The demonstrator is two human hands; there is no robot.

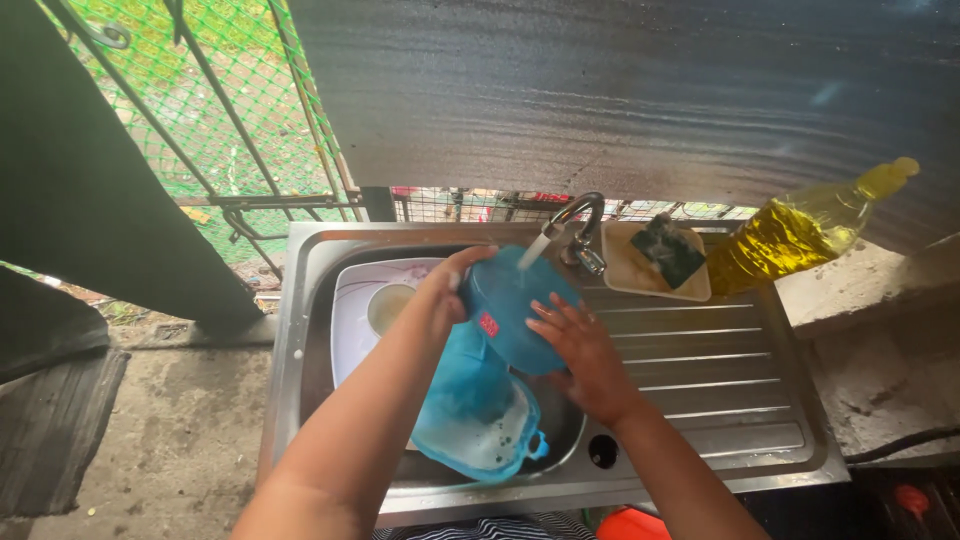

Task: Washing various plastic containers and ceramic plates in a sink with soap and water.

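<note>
A round blue lid [512, 305] is held under the water running from the metal tap [578, 228]. My left hand [445, 290] grips its left rim from above. Against its lower right edge lies my right hand [580, 350], fingers spread on the blue surface. Below them, in the steel sink [320, 260], a blue plastic container [475, 415] with soapy water lies tilted. A pale lilac tray [350, 310] with a white bowl [388, 305] on it leans at the basin's left.
A cream soap dish [628, 272] with a dark scrub pad [668, 250] sits behind the ribbed draining board [710, 370]. A yellow liquid bottle [800, 232] lies at the right. Green mesh fencing [230, 110] stands at the back left, concrete floor [170, 440] left.
</note>
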